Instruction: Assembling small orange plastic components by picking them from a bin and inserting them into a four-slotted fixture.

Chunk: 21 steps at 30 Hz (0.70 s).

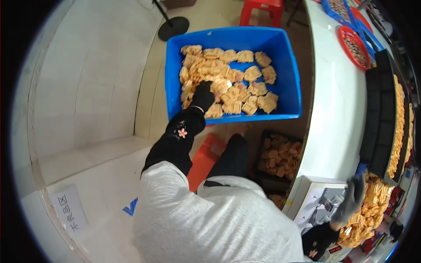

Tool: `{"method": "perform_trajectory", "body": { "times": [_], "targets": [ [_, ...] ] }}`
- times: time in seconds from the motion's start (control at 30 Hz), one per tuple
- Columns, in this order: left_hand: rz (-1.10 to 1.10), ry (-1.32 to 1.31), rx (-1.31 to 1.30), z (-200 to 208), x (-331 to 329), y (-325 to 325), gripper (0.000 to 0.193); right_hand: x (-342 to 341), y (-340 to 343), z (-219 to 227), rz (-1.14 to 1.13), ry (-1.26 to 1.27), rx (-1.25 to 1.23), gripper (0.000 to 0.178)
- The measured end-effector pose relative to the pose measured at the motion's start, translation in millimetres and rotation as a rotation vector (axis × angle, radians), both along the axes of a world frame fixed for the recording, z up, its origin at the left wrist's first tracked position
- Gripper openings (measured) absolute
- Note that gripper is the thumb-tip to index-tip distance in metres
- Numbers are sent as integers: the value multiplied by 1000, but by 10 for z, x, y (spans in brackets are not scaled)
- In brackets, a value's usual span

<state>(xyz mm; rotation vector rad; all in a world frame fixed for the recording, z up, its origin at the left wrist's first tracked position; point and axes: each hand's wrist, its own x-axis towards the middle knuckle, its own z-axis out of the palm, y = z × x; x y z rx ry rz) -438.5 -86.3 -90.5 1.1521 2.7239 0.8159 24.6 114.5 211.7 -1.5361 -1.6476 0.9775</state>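
Note:
My left hand (203,96), in a black glove, reaches into a blue plastic bin (291,87). It touches the heap of tan plastic parts (210,69) on the bin's left side. Its fingertips are dark against the parts, and whether they grip one is hidden. My right hand (352,200), in a grey glove and blurred, is at the lower right with its fingers stretched out. It lies between a white machine with a grey fixture (326,202) and a large pile of tan parts (370,210). Nothing shows in it.
The white worktable (331,114) runs along the right, with black trays (379,118) and a red basket of small pieces (354,47). A dark crate of tan parts (280,155) sits below it. A red stool (262,9) and a black round stand base (173,28) are beyond the bin.

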Motion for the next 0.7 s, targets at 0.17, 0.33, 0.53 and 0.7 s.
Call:
{"method": "perform_trajectory", "body": {
  "times": [0.17, 0.33, 0.53, 0.7],
  "targets": [
    [-187, 185, -654, -161, -647, 425, 50, 1304, -615, -215, -324, -32, 76, 36],
    [-336, 252, -1022, -586, -979, 478, 42, 1561, -1340, -465, -579, -104, 76, 31],
    [-427, 335, -1192, 71, -626, 1110, 35, 1889, -2257, -816, -773, -202, 297, 30],
    [-521, -86, -9, 889, -543, 1230, 30, 1671, -2790, -1016, -765, -207, 614, 26]
  ]
}}
